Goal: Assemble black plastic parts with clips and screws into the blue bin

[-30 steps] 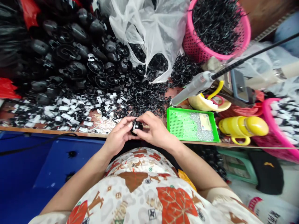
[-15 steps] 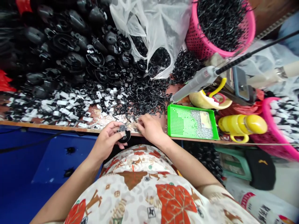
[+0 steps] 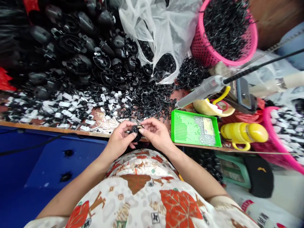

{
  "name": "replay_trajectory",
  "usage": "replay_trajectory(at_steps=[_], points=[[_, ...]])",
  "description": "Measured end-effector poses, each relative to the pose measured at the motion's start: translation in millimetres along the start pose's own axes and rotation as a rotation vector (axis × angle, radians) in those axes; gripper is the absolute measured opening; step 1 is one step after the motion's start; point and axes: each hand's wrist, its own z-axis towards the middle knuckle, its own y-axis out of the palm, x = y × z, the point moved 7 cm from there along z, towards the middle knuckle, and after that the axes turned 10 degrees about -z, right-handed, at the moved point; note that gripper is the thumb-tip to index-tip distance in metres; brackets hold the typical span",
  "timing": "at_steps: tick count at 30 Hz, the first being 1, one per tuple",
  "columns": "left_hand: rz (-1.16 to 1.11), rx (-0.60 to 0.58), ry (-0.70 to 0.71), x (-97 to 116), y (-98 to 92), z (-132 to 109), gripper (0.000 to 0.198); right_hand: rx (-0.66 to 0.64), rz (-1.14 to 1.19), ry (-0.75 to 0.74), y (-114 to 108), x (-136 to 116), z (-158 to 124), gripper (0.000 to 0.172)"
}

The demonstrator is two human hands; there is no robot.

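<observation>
My left hand (image 3: 120, 139) is closed around a round black plastic part (image 3: 137, 135), held just over the bench's front edge. From the other side my right hand (image 3: 157, 134) meets it, thumb and fingers pinched at the part's upper edge. A small black piece (image 3: 143, 126) shows at those fingertips, its shape mostly hidden. Right behind the hands lie a scatter of thin pale pins (image 3: 106, 124) and a heap of small black plastic pieces (image 3: 152, 99). White-and-black clips (image 3: 67, 106) are spread farther left.
Larger black housings (image 3: 78, 63) are piled at the back left, beside a clear plastic bag (image 3: 163, 28). A grey electric screwdriver (image 3: 201, 91) hangs over a green tray (image 3: 185, 141) of small metal parts. On the right stand a yellow bottle (image 3: 244, 131) and a pink basket (image 3: 280, 142).
My right hand has come from the bench top to the black part, fingertips now against it. My left hand has shifted slightly right with the part. The view has moved a little.
</observation>
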Motion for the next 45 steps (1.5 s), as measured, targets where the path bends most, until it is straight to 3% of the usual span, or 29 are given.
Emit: replay_trajectory(at_steps=[5, 13, 16, 18, 20, 22, 25, 30, 36, 40, 45], points=[[0.002, -0.023, 0.006, -0.2, 0.9, 2.5, 0.030, 0.029, -0.254, -0.150, 2.1, -0.8, -6.3, 0.016], [-0.091, -0.057, 0.065, 0.5, 0.5, -1.2, 0.032, -0.038, -0.496, -0.445, 13.0, -15.2, -30.8, 0.046], [-0.019, 0.002, 0.101, 5.2, -3.6, -2.5, 0.035, -0.073, -0.504, -0.388, 3.6, -19.2, -15.8, 0.038], [0.046, 0.031, 0.098, 8.3, -5.2, -3.5, 0.037, -0.020, -0.566, -0.301, -11.6, -18.2, 3.0, 0.034], [0.083, 0.022, 0.078, 10.5, -3.6, -4.9, 0.036, 0.057, -0.779, -0.232, -25.3, -15.2, 20.9, 0.033], [0.086, -0.015, 0.060, 11.4, -0.2, -7.1, 0.034, 0.032, -1.001, -0.178, -27.9, -8.8, 33.0, 0.029], [0.046, -0.063, 0.039, 9.4, 2.0, -10.8, 0.034, -0.002, -1.143, -0.173, -22.8, -6.6, 38.7, 0.029], [-0.007, -0.062, -0.052, -4.0, -2.6, -12.4, 0.036, 0.053, -1.147, -0.328, -9.0, -33.1, 44.9, 0.025], [0.054, -0.074, 0.070, 2.5, 3.5, -16.4, 0.032, -0.071, -1.286, -0.329, 10.3, -45.6, 66.5, 0.023], [0.067, -0.088, 0.032, -4.8, 4.1, -19.1, 0.032, 0.023, -1.322, -0.360, 14.8, -60.8, 81.9, 0.028], [0.134, -0.028, 0.026, -11.2, 2.6, -14.4, 0.023, 0.012, -1.489, -0.498, 47.3, -78.1, 116.7, 0.033]])
